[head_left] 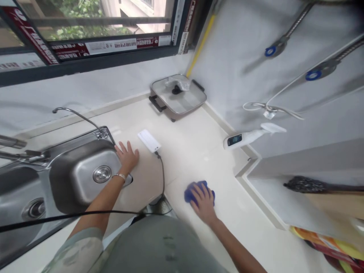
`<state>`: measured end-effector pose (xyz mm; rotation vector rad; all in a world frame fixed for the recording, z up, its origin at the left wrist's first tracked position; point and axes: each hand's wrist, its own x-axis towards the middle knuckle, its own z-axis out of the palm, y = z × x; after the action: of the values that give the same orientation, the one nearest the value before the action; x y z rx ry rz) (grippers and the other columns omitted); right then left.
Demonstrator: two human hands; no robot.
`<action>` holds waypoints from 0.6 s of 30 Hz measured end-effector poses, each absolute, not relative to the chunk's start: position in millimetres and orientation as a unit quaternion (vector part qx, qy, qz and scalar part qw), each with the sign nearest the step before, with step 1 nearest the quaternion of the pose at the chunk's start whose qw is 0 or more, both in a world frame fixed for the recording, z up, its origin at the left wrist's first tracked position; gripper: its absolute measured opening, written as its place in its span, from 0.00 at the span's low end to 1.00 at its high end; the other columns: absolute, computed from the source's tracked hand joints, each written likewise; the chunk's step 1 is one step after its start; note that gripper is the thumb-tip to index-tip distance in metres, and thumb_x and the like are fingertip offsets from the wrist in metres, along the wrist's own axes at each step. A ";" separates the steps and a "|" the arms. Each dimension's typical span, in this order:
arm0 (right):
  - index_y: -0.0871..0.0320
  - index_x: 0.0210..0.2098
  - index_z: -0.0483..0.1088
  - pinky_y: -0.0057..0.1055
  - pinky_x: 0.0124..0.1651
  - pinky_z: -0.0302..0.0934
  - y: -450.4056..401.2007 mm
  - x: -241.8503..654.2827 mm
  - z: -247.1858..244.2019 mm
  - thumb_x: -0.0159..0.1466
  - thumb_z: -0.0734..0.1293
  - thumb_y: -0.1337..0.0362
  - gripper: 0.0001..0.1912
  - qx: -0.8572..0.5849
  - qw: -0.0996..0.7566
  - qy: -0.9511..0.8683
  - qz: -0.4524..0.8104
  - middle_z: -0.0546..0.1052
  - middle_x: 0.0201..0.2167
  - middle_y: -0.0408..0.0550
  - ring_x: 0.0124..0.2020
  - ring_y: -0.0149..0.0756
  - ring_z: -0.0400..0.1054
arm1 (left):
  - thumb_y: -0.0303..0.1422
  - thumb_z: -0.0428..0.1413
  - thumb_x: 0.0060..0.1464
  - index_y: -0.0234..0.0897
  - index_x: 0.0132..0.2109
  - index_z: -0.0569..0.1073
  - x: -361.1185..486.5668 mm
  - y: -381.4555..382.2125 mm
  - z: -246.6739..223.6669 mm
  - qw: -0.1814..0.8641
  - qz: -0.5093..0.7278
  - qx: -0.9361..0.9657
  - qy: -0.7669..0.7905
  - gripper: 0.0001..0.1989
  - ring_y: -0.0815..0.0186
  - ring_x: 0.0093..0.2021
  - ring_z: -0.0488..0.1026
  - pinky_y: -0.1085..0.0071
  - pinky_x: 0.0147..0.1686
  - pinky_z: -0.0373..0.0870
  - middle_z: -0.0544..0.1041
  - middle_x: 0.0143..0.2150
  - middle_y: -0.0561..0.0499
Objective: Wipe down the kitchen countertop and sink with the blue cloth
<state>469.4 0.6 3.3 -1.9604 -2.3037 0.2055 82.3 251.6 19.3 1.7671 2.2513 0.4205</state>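
My right hand (204, 204) lies over a crumpled blue cloth (209, 186) and presses it against the white countertop (227, 212). Its fingers are spread across the cloth, whose edges stick out around them. At the right rim of the steel sink (82, 163), my left hand (127, 156) rests flat with fingers apart, holding nothing. Just right of that hand lies a white power bank (149, 140) with a black cable (163, 170) plugged into its near end.
An electric pan with a glass lid (182, 94) stands in the back corner. Against the right wall lies a white handheld device with a small screen (244, 138). A thin faucet (79, 116) arches by the sink. Colourful packages (327, 246) are at the lower right.
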 end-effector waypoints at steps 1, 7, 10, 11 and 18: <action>0.44 0.65 0.70 0.59 0.73 0.40 19.6 467.2 3.8 0.69 0.62 0.55 0.26 -0.646 0.054 -0.759 0.059 0.65 0.71 0.45 0.74 0.56 0.49 | 0.42 0.46 0.67 0.24 0.75 0.51 83.0 252.1 16.5 0.110 0.155 0.612 0.768 0.37 0.28 0.76 0.28 0.32 0.69 0.41 0.37 0.77 0.21; 0.50 0.65 0.69 0.55 0.73 0.38 145.5 473.3 0.5 0.71 0.59 0.56 0.25 -0.672 0.080 -0.736 -0.012 0.66 0.70 0.47 0.73 0.54 0.50 | 0.43 0.45 0.67 0.20 0.74 0.53 79.5 255.3 -2.2 0.057 0.190 0.642 0.741 0.37 0.31 0.77 0.30 0.30 0.69 0.38 0.38 0.77 0.21; 0.51 0.66 0.68 0.54 0.72 0.39 203.0 489.5 -1.4 0.71 0.58 0.55 0.26 -0.680 0.078 -0.728 -0.022 0.66 0.70 0.48 0.72 0.54 0.51 | 0.43 0.45 0.67 0.21 0.73 0.54 78.4 256.8 -4.0 0.047 0.190 0.639 0.743 0.37 0.32 0.77 0.31 0.29 0.68 0.40 0.40 0.77 0.21; 0.51 0.66 0.68 0.54 0.71 0.39 222.0 495.9 -1.7 0.71 0.57 0.54 0.26 -0.689 0.077 -0.720 -0.024 0.66 0.70 0.48 0.72 0.54 0.51 | 0.43 0.45 0.66 0.21 0.73 0.55 78.4 257.3 -3.7 0.044 0.192 0.638 0.744 0.37 0.32 0.77 0.32 0.29 0.68 0.40 0.41 0.77 0.21; 0.53 0.68 0.65 0.57 0.69 0.43 353.1 539.5 1.0 0.73 0.53 0.53 0.29 -0.782 0.077 -0.618 -0.025 0.64 0.71 0.51 0.71 0.55 0.50 | 0.44 0.45 0.67 0.20 0.73 0.55 76.2 258.9 -4.1 0.031 0.181 0.650 0.737 0.37 0.35 0.77 0.33 0.33 0.71 0.40 0.39 0.78 0.25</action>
<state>539.5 353.1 1.0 -2.3431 -1.8505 -0.0758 76.2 258.9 -4.1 2.0037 2.2714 0.5579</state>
